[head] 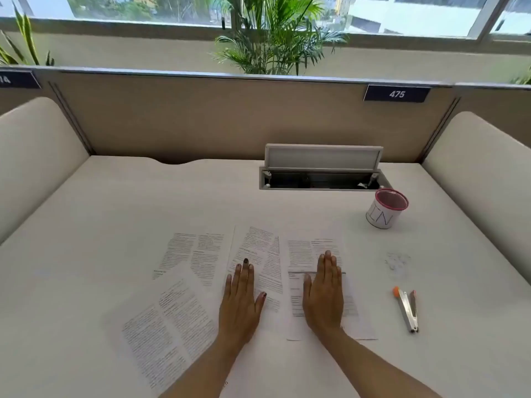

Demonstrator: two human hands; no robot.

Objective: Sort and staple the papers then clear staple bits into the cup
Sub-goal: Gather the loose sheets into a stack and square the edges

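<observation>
Several printed sheets lie spread over the white desk. My left hand [240, 300] rests flat, fingers straight, on the middle sheet [255, 248]. My right hand [324, 294] lies flat on the right sheets [304, 251]. Two more sheets sit to the left, one far [189, 254] and one near and turned at an angle [166, 334]. A stapler [407, 308] with an orange tip lies to the right of my right hand. Small staple bits [398, 264] are scattered beyond it. A white cup [386, 209] with a pink rim stands at the far right.
An open cable hatch [321, 173] with its raised lid sits at the back of the desk [86, 225], just behind the cup. Padded side panels [34, 156] and a back partition close the desk in on three sides.
</observation>
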